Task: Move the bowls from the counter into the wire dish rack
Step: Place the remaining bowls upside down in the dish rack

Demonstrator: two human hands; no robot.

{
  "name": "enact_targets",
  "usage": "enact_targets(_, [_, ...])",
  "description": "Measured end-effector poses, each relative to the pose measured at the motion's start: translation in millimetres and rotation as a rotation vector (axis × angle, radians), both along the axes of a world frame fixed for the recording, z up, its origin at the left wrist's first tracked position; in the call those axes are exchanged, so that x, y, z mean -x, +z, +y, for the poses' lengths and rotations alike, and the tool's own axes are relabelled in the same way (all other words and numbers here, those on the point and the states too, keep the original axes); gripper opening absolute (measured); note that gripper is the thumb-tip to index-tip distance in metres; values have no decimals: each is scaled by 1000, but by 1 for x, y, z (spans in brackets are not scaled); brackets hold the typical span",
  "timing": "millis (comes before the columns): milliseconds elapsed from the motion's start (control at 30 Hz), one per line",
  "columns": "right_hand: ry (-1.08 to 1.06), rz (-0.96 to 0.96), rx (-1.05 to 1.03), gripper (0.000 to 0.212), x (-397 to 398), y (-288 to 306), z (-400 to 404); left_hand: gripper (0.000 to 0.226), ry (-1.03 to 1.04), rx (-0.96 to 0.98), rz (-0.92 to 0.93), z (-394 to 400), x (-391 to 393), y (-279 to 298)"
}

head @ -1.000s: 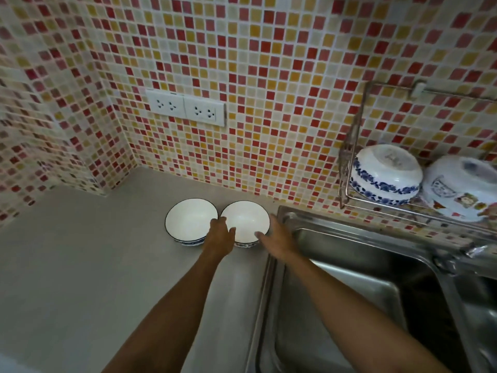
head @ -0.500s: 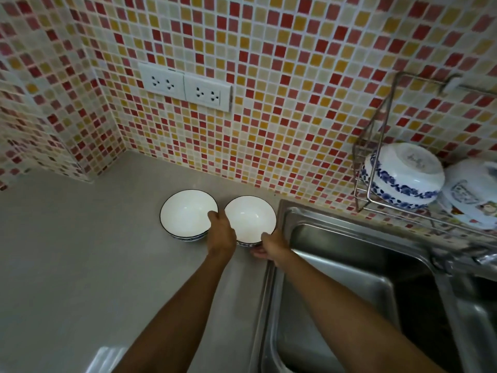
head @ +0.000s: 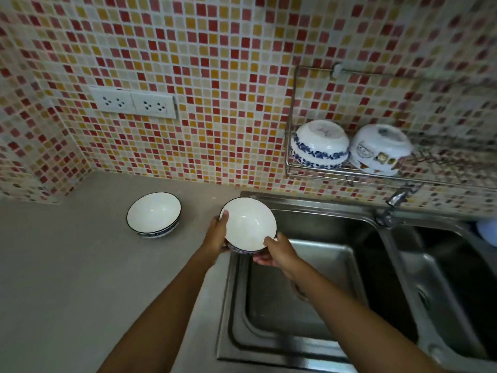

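A white ceramic bowl with a dark blue rim (head: 248, 224) is gripped by left hand (head: 215, 238) and right hand (head: 278, 253) above the steel sink's edge (head: 234, 278).

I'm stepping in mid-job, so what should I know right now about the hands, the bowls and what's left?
Left hand and right hand both grip the lifted bowl, upright, over the sink's left edge.
Second bowl sits upright on the counter, untouched.
Wire dish rack on the wall holds two upside-down patterned bowls; there looks to be free space to their right.
Done: first bowl picked up.
Left: rack it, then fetch and rack the second bowl.
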State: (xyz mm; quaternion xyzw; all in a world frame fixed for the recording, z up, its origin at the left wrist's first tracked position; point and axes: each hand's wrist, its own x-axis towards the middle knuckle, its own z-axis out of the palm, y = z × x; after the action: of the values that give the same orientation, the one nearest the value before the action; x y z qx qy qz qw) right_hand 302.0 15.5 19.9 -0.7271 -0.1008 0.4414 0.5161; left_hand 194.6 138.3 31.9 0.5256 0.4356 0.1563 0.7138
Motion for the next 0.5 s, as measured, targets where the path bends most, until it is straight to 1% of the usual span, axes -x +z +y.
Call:
enact_targets(67, [3, -50, 2, 23, -6, 5, -24, 52, -31, -25, -53, -25, -6, 8])
enact_targets(167, [11, -171, 20, 28, -24, 8, -58, 49, -54, -47, -133, -58, -18, 16])
enact_targets(233, [16, -343, 18, 38, -40, 15, -83, 51, -53, -36, -160, -75, -28, 18])
enact_targets(300, [21, -545, 6, 48, -57, 33, -105, 55, -46, -12, -147, -87, -38, 24])
enact_targets(367, [-26, -727, -31, 42, -76, 59, -125, 56, -82, -22, -120, -97, -51, 35])
enact_targets(433, [-91, -882, -100, 34, -99, 88, -143, 46, -119, -52, -131, -110, -64, 52])
enact_targets(500, [-143, -1031, -144, 33, -123, 113, -156, 35, -132, -73, -171, -122, -79, 73])
